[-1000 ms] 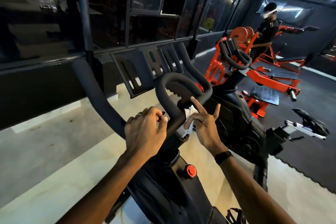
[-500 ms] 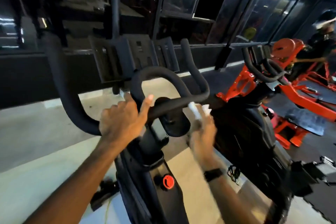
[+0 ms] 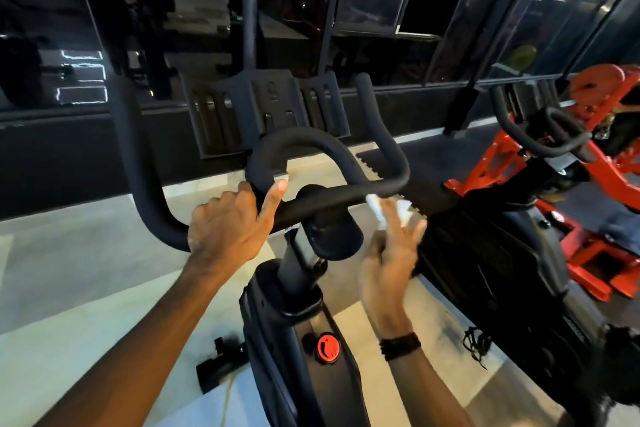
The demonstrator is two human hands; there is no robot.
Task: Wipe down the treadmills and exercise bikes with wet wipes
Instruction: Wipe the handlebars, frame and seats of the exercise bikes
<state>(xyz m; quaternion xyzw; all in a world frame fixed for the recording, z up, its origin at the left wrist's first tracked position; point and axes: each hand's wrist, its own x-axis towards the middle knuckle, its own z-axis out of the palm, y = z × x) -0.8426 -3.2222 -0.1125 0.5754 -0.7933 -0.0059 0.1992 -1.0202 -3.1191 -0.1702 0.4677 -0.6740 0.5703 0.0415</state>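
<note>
The white wet wipe (image 3: 388, 210) sits bunched between the fingertips of my right hand (image 3: 389, 267), just under the right stretch of the exercise bike's black handlebar (image 3: 332, 149); the blur keeps me from telling whether it touches the bar. My right fingers are mostly straight, pinching the wipe. My left hand (image 3: 228, 227) curls over the handlebar's left side, thumb stretched along it. Below, a red knob (image 3: 327, 347) sits on the bike's frame.

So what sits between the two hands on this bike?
In the head view, between the left hand and the right hand holding the wet wipe, the handlebar's crossbar runs, with the round black hub atop the stem.
</note>
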